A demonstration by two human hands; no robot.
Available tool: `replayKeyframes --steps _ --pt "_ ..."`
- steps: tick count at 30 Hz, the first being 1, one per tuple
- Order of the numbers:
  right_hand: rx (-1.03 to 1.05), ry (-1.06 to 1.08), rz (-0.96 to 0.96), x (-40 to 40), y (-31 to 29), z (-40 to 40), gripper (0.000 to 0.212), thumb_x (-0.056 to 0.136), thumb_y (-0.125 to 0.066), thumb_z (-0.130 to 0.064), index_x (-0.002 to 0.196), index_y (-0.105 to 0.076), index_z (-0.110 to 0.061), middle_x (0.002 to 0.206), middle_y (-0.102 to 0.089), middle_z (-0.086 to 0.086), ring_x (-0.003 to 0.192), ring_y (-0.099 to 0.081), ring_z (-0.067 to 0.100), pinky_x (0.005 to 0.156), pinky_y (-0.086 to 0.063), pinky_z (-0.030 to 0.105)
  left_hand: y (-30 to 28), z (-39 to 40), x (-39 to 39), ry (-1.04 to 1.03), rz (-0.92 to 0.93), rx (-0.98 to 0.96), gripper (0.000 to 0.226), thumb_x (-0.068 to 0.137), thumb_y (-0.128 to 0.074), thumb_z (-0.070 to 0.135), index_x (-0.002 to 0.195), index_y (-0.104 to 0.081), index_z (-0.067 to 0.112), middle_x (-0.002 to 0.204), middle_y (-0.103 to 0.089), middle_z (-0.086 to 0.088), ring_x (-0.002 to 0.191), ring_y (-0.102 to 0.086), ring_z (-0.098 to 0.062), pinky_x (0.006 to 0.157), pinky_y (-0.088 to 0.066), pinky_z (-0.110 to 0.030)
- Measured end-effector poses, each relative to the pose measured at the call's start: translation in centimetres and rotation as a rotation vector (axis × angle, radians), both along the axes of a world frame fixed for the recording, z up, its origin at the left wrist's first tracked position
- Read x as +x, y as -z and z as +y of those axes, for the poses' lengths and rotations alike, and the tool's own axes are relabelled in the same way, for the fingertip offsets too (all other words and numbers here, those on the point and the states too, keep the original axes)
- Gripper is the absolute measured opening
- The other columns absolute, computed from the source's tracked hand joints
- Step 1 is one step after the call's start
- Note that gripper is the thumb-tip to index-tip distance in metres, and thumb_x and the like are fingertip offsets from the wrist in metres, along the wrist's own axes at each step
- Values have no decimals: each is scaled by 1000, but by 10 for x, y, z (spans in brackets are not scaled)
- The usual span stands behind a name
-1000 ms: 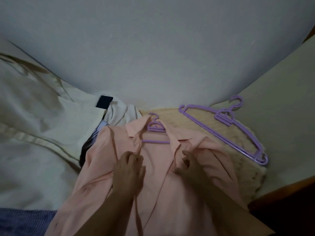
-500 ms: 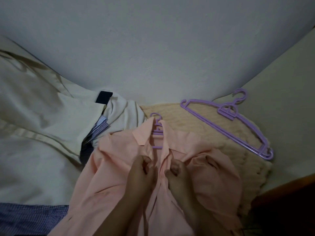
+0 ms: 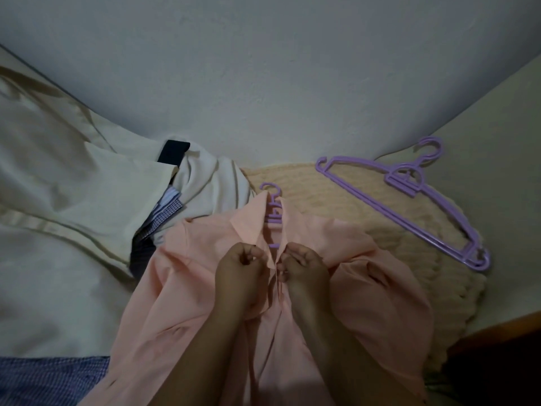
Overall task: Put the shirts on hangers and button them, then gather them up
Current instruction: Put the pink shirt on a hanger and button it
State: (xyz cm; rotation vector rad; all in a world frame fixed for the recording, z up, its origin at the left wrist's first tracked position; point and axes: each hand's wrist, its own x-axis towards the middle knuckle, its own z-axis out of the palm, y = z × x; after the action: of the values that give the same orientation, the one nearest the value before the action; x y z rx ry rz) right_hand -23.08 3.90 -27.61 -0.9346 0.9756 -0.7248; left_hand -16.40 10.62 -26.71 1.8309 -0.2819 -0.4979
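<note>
A pink shirt (image 3: 366, 288) lies face up on the bed with a purple hanger (image 3: 274, 213) inside its collar, the hook poking out at the top. My left hand (image 3: 240, 273) pinches the left front edge just below the collar. My right hand (image 3: 304, 272) pinches the right front edge beside it, and the two edges meet between my fingers. Whether a button is through its hole is hidden by my fingers. Spare purple hangers (image 3: 409, 200) lie stacked to the right.
A cream knitted blanket (image 3: 336, 206) lies under the shirt and spare hangers. A pile of other shirts, cream (image 3: 73, 186), white (image 3: 210, 186) and blue checked (image 3: 164, 212), sits at the left. Blue checked fabric (image 3: 49, 379) shows bottom left. A wall stands behind, a wooden edge (image 3: 497, 326) at the right.
Both hands moved inward and up from the spread shirt fronts and drew the two front edges together just below the collar. The collar has closed around the hanger.
</note>
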Motion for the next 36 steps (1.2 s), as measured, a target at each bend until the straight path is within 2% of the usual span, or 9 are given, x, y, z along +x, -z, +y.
replayKeyframes --steps 5,8,12,19,23,27,31,33,36 --pt "-4 -28 45 7 -4 2 15 84 -59 7 91 -61 -6 72 -65 6 46 -57 3 44 -46 20 -4 1 -3 36 140 -102 13 86 -61 -3 86 -70 7 73 -72 -12 62 -64 -16 54 -51 -21" --pt "-157 -1 197 12 0 -1 15 79 -65 -1 80 -61 -16 73 -66 5 60 -62 13 60 -54 28 -7 3 -6 -10 173 -163 13 85 -63 -3 85 -69 8 70 -70 -11 60 -63 -17 53 -52 -22" --pt "-394 -10 372 14 -6 -3 14 78 -66 -5 82 -59 -16 79 -63 1 70 -58 11 65 -44 16 -4 5 -8 -18 39 -125 15 80 -71 2 81 -67 16 72 -72 -1 66 -66 -13 65 -54 -26" --pt "-411 -55 334 7 -17 -3 20 81 -59 0 88 -57 -18 79 -65 4 69 -61 12 57 -43 8 -4 3 -12 -12 -9 -141 26 80 -69 -2 83 -60 22 73 -68 2 54 -57 1 57 -46 -12" --pt "-407 -72 317 3 -17 -3 23 81 -56 2 90 -55 -20 77 -65 6 67 -62 15 59 -46 21 -3 3 -13 9 -47 -123 28 81 -68 -2 83 -58 24 71 -67 7 55 -58 7 56 -42 -6" --pt "-387 -112 309 3 -15 -3 26 81 -56 2 83 -57 -24 81 -67 8 72 -67 20 67 -54 29 5 3 -11 35 -66 -73 26 81 -67 1 81 -60 26 73 -70 6 69 -66 -6 67 -51 -18" --pt "-313 -164 277 1 -13 -9 20 84 -55 4 82 -59 -15 77 -67 7 57 -64 6 58 -52 19 11 3 -11 91 -36 -92 14 83 -66 9 83 -61 22 76 -72 -1 76 -69 -21 78 -56 -43" --pt "-341 -174 311 0 -8 -13 21 82 -59 3 78 -60 -18 77 -66 6 63 -65 14 64 -54 27 14 4 -11 91 -37 -109 6 82 -63 18 84 -59 22 75 -70 -2 75 -68 -21 78 -55 -47" --pt "-386 -190 331 -2 -3 -15 23 80 -62 3 76 -60 -20 77 -65 2 71 -64 18 70 -53 30 17 4 -9 60 -35 -137 6 88 -58 12 89 -55 17 72 -68 -5 71 -67 -22 73 -56 -47"
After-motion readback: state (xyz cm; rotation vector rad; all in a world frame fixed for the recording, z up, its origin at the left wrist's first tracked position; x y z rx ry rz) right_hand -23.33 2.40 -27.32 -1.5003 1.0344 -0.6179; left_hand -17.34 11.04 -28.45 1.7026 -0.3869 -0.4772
